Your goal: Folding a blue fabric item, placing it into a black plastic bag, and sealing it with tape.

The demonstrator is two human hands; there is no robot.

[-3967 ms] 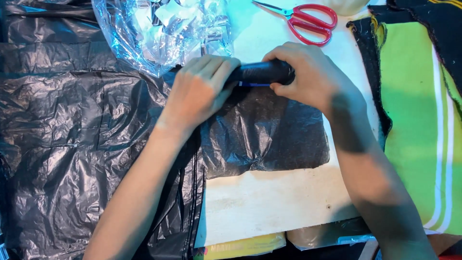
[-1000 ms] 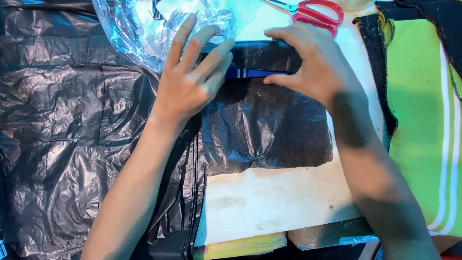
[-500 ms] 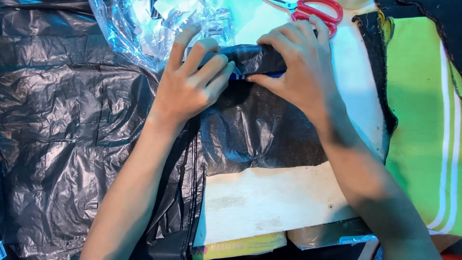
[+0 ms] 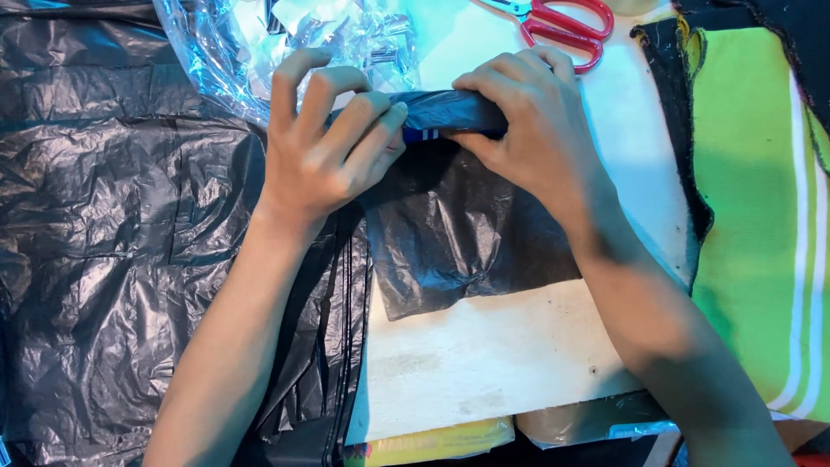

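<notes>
A small black plastic sheet (image 4: 471, 233) lies on a white board (image 4: 493, 363), its far edge wrapped over a dark, blue-striped object (image 4: 432, 134). My left hand (image 4: 324, 143) presses its fingers on the left end of this wrapped roll (image 4: 450, 108). The roll's right end sits under the closed fingers of my right hand (image 4: 527, 130). What is inside the wrap is mostly hidden.
Large black plastic bags (image 4: 112, 259) cover the left side. A crumpled clear plastic bag (image 4: 259, 43) with small packets lies at the top. Red-handled scissors (image 4: 562, 22) rest at the top right, and a green striped cloth (image 4: 761, 216) lies on the right.
Four seconds ago both hands held a tight dark roll. It then lay flatter under spread fingers, and now the sheet's edge is folded over it again with both hands pressing closer together.
</notes>
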